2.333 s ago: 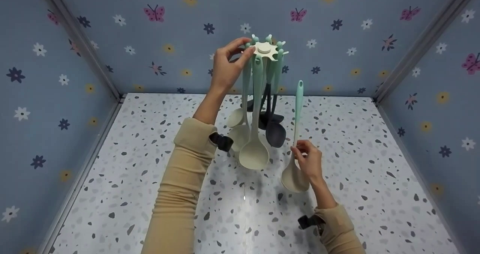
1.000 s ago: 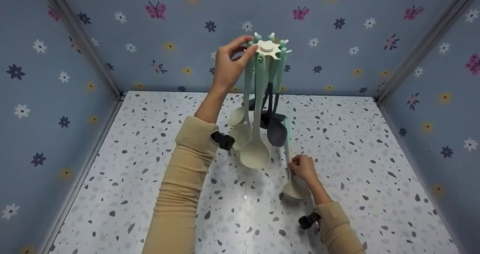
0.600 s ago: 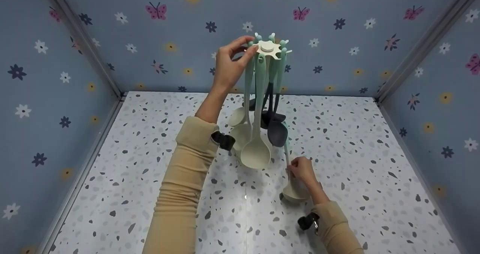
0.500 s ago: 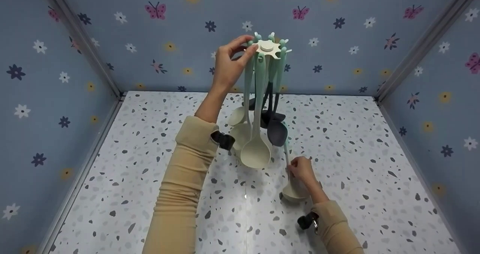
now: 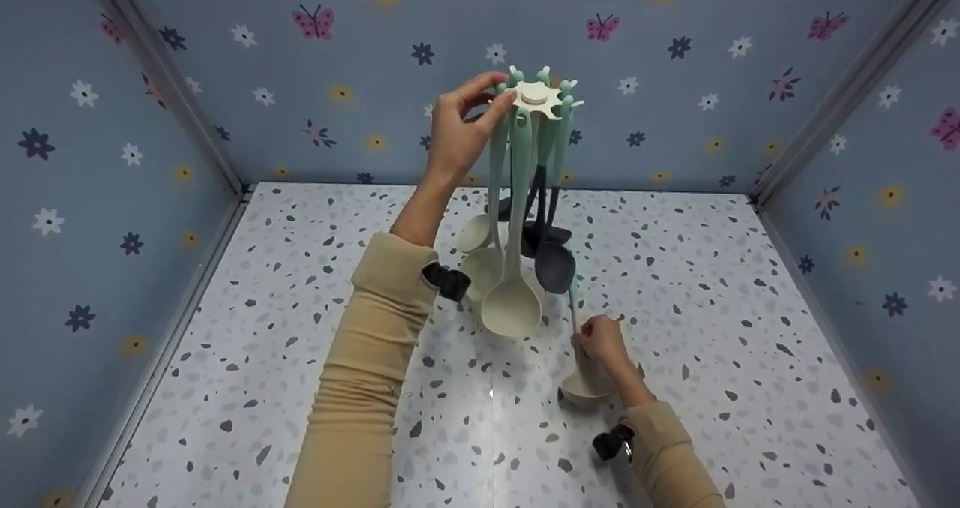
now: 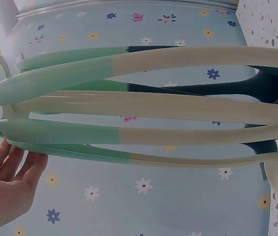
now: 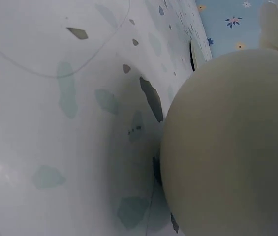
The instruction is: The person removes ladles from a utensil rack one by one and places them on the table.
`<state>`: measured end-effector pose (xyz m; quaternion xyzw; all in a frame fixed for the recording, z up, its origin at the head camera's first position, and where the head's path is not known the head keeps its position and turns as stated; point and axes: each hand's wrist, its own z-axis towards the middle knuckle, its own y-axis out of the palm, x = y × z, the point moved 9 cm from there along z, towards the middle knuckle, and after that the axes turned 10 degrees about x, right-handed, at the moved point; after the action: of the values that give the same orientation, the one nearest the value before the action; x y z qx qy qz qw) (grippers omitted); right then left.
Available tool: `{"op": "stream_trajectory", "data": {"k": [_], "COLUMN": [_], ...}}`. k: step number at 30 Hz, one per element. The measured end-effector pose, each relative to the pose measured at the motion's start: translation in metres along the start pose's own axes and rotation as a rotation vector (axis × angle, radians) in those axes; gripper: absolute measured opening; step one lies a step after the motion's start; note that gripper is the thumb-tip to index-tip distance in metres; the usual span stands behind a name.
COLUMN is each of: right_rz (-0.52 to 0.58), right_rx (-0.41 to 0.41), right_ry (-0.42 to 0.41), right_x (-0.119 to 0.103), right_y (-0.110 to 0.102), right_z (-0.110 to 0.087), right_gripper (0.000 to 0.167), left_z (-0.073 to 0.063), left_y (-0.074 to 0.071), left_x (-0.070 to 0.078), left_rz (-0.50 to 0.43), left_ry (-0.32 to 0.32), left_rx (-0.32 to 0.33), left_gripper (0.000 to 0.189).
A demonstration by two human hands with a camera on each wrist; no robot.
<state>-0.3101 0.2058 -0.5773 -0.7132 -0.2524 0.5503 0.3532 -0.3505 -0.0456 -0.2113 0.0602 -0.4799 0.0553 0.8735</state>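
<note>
My left hand [image 5: 459,129] grips the edge of a white utensil rack's notched top [image 5: 534,98] between thumb and fingers. Mint-handled utensils hang around the rack, among them a cream ladle [image 5: 511,309] in front and a dark spoon [image 5: 555,268] at its right. In the left wrist view, my left fingers [image 6: 30,169] reach under the handle ends. Lower right, my right hand [image 5: 606,343] pinches a second cream ladle [image 5: 583,389] just above its bowl. The dark spoon hides that ladle's mint handle end. In the right wrist view, its bowl [image 7: 232,147] is close over the tabletop.
The white speckled tabletop [image 5: 315,403] runs under everything. A blue flowered panel [image 5: 375,103] stands behind the rack, and similar panels close the left and right sides. Black wrist cameras [image 5: 446,281] sit on both cuffs.
The loose ladle was held with its handle up, right of the rack; its handle has since tipped down and swung left behind the dark spoon. My right hand moved slightly nearer. The left hand stays put.
</note>
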Motion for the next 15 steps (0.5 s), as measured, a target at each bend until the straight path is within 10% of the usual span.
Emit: {"op": "stream_trajectory", "data": {"k": [15], "right_rz": [-0.029], "right_rx": [-0.026], "right_ry": [-0.002], "right_x": [0.0019], "right_y": [0.0015], "right_z": [0.0021], "right_gripper": [0.015], "left_z": [0.0009], "left_y": [0.0005], "left_x": [-0.0016], "left_rz": [-0.007], "left_ry": [-0.005], "left_rx": [-0.002], "left_gripper": [0.026]}}
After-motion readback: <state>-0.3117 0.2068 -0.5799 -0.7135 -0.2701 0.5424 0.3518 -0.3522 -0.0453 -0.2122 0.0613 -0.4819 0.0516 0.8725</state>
